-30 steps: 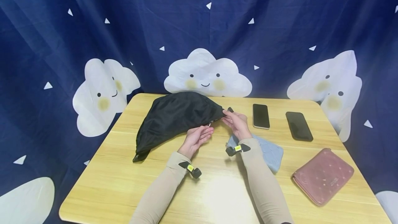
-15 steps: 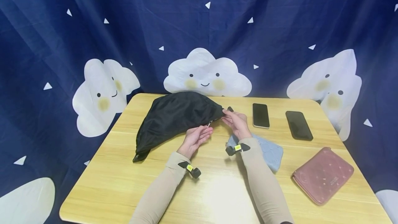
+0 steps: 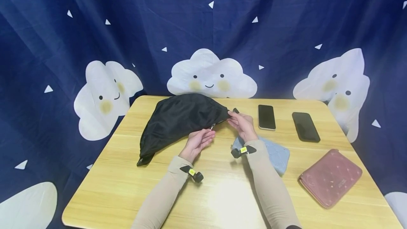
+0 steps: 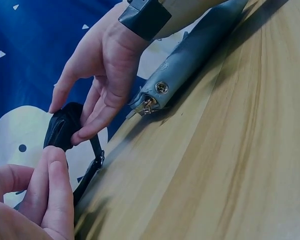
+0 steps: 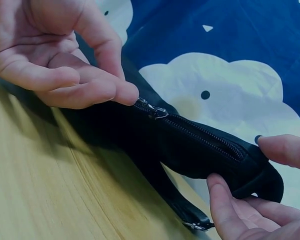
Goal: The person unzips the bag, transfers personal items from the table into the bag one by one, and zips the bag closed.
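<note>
The black bag (image 3: 182, 116) lay by the far edge of the table (image 3: 108, 186), bare wood stretching leftward. Your left hand (image 3: 196, 143) pinched its zipper pull (image 5: 152, 109); your right hand (image 3: 243, 127) gripped its right end near the blue wallet (image 3: 279, 155). The pink wallet (image 3: 331, 178) lay near the right edge.

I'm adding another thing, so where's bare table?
Front left of the tabletop, bordered by the black zip bag, left sleeve and left edge; also between that sleeve and the right sleeve. Crowded right side: blue zip wallet, pink zip wallet, two smartphones.
</note>
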A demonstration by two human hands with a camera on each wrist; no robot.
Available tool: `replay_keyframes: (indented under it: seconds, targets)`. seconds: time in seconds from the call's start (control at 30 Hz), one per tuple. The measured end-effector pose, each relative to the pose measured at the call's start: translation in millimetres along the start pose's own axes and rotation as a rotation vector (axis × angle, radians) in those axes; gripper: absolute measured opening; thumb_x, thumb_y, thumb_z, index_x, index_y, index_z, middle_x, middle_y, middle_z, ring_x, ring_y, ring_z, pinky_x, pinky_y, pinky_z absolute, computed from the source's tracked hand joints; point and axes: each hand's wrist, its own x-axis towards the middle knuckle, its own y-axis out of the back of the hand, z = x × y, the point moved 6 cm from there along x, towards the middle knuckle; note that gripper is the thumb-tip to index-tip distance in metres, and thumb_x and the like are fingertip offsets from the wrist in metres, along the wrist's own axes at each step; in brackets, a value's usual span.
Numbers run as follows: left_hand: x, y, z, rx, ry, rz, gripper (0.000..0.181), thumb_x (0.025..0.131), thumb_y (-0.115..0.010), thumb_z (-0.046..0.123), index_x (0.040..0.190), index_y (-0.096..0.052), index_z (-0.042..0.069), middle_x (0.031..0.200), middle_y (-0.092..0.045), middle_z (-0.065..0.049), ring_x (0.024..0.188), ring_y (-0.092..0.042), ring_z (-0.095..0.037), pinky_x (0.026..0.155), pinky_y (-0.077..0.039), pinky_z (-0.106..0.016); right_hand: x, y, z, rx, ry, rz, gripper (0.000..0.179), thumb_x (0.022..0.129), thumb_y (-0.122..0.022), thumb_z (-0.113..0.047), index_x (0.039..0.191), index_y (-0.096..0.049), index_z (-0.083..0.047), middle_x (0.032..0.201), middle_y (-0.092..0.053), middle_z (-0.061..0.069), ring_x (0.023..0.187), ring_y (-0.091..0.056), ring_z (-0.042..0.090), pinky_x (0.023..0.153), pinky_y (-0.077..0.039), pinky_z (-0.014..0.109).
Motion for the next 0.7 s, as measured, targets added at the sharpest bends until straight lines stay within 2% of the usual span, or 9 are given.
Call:
replay_keyframes:
  seconds: [0.1,0.27,0.47,0.7]
  targets:
    - [-0.4,0.2,0.1,0.007,0.003,0.000,0.026,0.099,-0.055,0.004,0.119,-0.066,-0.008,0.085,-0.079,-0.003,0.078,-0.077,-0.011,0.069,-0.060,-0.021,-0.8,-0.2,0.1,0.004,-0.002,-0.010,0.021,0.092,-0.073,-0.003,0.076,-0.063,-0.010,0.083,-0.078,0.001,0.079,-0.076,0.015,0.102,-0.055,0.040]
    - [-0.5,0.3,0.2,0.012,0.011,-0.003,0.033,0.099,-0.055,0.005,0.126,-0.063,-0.012,0.084,-0.078,-0.003,0.078,-0.077,-0.011,0.068,-0.059,-0.020,-0.9,-0.2,1.1,0.013,-0.013,-0.020,0.018,0.093,-0.072,-0.002,0.080,-0.062,-0.009,0.084,-0.078,0.001,0.081,-0.076,0.015,0.100,-0.057,0.036]
    - [1.4,1.6,-0.8,0.013,0.020,-0.003,0.034,0.098,-0.058,0.005,0.127,-0.063,-0.012,0.082,-0.079,-0.002,0.075,-0.076,-0.010,0.066,-0.059,-0.019,-1.6,-1.3,0.0,0.005,-0.009,-0.004,0.014,0.093,-0.072,-0.002,0.088,-0.060,-0.007,0.084,-0.077,0.001,0.081,-0.076,0.015,0.103,-0.054,0.040]
    - [-1.2,4.1,1.0,0.022,0.010,0.016,0.037,0.097,-0.061,0.007,0.128,-0.063,-0.013,0.083,-0.079,-0.002,0.075,-0.076,-0.009,0.066,-0.059,-0.019,-1.7,-0.9,-1.4,0.014,-0.002,-0.004,0.018,0.092,-0.073,-0.002,0.079,-0.063,-0.009,0.083,-0.077,0.001,0.080,-0.076,0.015,0.106,-0.052,0.042]
